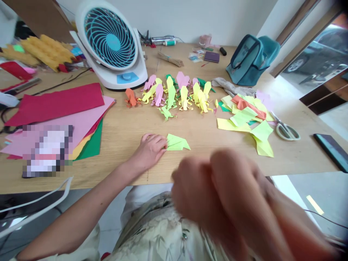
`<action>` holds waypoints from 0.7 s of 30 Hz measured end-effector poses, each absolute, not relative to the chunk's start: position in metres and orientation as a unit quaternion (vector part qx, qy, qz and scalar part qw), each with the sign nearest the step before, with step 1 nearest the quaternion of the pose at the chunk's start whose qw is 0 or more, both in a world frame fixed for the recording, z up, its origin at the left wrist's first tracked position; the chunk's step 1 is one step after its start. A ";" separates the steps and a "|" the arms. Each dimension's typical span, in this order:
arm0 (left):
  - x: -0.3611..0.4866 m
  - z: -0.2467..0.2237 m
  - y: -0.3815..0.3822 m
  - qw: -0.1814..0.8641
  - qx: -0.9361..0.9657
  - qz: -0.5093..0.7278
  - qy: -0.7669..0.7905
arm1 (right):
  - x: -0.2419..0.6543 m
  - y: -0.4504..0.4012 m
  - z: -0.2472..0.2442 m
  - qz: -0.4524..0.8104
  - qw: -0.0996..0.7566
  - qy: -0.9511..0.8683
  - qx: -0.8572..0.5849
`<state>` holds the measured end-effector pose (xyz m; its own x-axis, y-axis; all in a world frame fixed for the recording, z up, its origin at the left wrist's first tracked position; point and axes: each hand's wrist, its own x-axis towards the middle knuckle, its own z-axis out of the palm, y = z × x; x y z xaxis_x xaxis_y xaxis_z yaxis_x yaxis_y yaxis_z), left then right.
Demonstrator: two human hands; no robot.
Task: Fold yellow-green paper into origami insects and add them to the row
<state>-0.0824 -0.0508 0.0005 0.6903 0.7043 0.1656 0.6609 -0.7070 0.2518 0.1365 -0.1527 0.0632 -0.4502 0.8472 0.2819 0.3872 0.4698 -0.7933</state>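
A folded piece of light green paper [177, 142] lies on the table in front of me. My left hand [152, 148] is closed over its left end, the fingers bent and pressing it to the tabletop. My right hand [214, 192] is raised close to the camera, to the right of the paper and apart from it. Its knuckles are bent, but it is blurred and the fingertips are hidden. Beyond the paper stand several folded paper figures in yellow [184, 98], pink [158, 95], green [171, 96] and orange [131, 98].
Loose paper scraps [244, 116] and scissors [287, 131] lie on the right, with a dark phone [332, 150] at the edge. Coloured sheets [62, 103] and a pixelated object [49, 150] are on the left. A fan [111, 43] and a teal bag [251, 59] stand behind.
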 end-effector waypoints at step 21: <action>-0.061 0.014 -0.019 0.361 0.814 0.228 0.393 | 0.147 -0.039 0.002 0.421 0.282 -0.691 -0.515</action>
